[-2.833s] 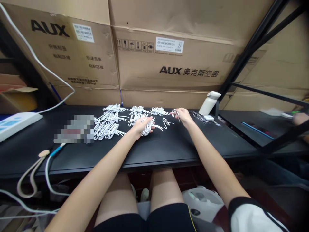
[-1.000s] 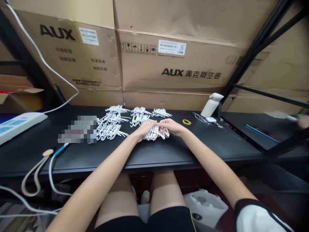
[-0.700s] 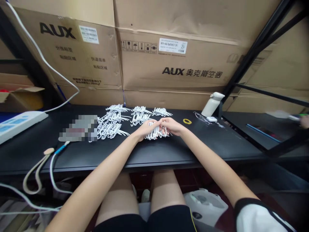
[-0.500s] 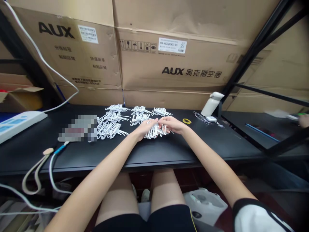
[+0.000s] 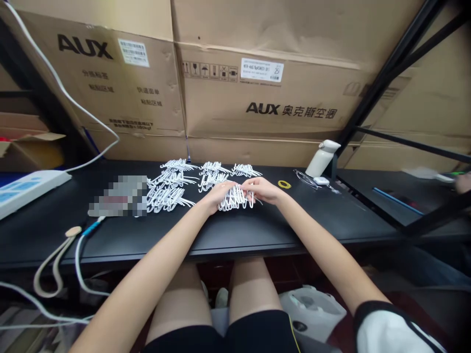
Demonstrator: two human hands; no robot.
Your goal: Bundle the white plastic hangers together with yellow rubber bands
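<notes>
1. Black table [image 5: 324,220]; hook piles [image 5: 165,198] from nine to twelve o'clock, seemingly grouped for order.
2. Clock centre: left hand [image 5: 218,195] grips a hook bunch [image 5: 231,200], likely for alignment; right hand [image 5: 264,189] pinches its edge.

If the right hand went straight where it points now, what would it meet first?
The right hand would likely meet the white hooks between the hands, then the left hand; depth is unclear.

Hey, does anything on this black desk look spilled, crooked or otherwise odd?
Nothing looks spilled. The white bottle appears to lean right, though lens distortion could explain that. At left, a beige strap droops over the front edge of the black desk, where it might snag.
</notes>
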